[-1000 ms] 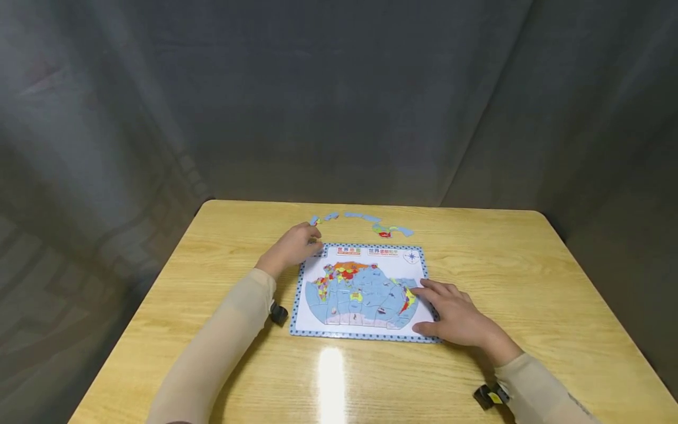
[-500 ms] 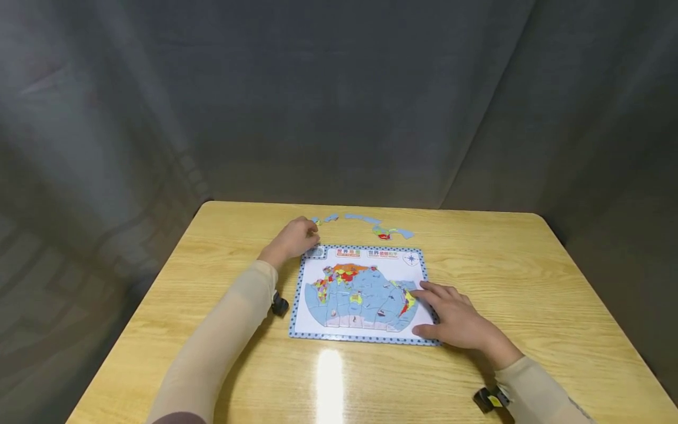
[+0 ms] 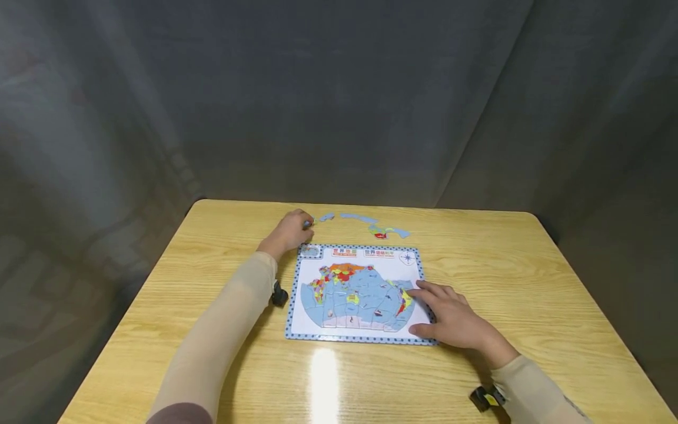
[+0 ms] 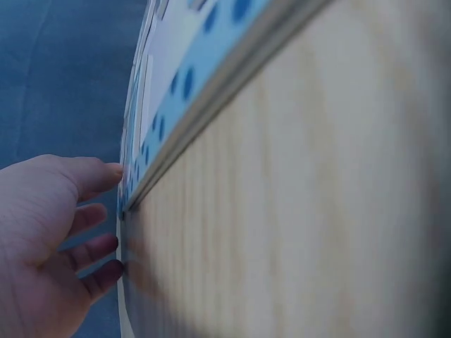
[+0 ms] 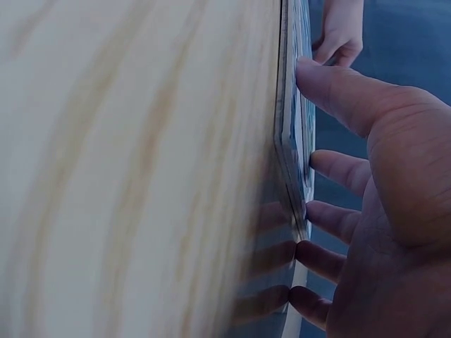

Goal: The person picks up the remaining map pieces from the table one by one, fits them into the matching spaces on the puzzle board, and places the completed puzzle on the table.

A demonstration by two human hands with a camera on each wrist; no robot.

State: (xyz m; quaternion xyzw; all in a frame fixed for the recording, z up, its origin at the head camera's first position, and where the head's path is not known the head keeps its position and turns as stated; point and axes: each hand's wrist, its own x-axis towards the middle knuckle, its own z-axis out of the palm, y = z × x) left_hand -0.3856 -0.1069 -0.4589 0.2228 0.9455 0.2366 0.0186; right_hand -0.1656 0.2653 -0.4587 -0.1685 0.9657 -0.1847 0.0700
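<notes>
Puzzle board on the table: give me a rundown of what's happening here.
A person is working on a world map puzzle board lying flat on a wooden table. The right hand rests at the board's right edge, fingers spread. The left hand is just past the far left corner, at one of the loose pieces; whether it grips that piece isn't clear. More lie beyond the board's far edge. The map's lower part is filled in; its top is not yet complete.

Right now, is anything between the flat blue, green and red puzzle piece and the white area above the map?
Nothing visible blocks it: only wooden tabletop and the flat blue-bordered board lie between puzzle piece and white area. The right hand is off to the side.
</notes>
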